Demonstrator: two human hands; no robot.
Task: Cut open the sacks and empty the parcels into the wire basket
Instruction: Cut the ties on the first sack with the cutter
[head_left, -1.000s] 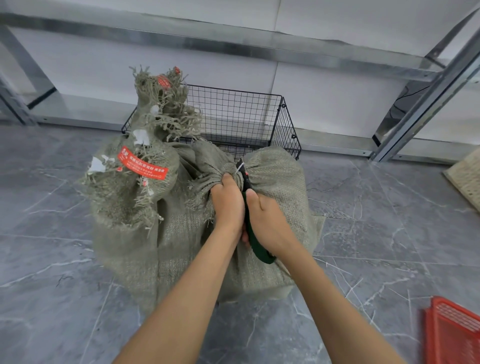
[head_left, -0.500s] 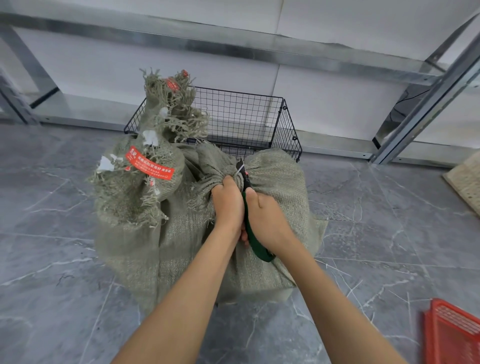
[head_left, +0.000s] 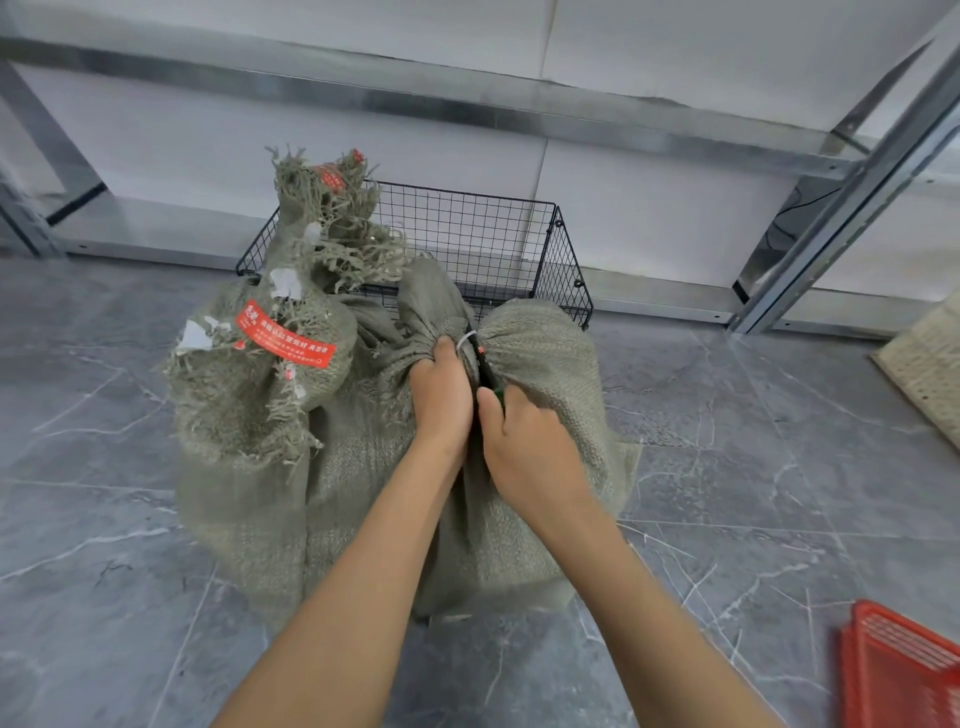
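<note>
Two grey-green woven sacks stand on the floor. The nearer sack has its neck bunched and bound by a white tie. My left hand grips that bunched neck. My right hand holds a green-handled cutter, its blade pushed against the neck beside the tie; most of the handle is hidden under my hand. The other sack, frayed and carrying a red label, leans at the left. The black wire basket stands right behind both sacks.
A grey metal shelving frame runs along the white wall behind the basket. A red plastic crate sits at the lower right corner. A pale woven mat edge lies at the right. Grey marble-patterned floor surrounds the sacks.
My right hand has slid forward along the cutter, so the green handle that stuck out below it is now hidden. The left hand keeps its grip on the sack's neck.
</note>
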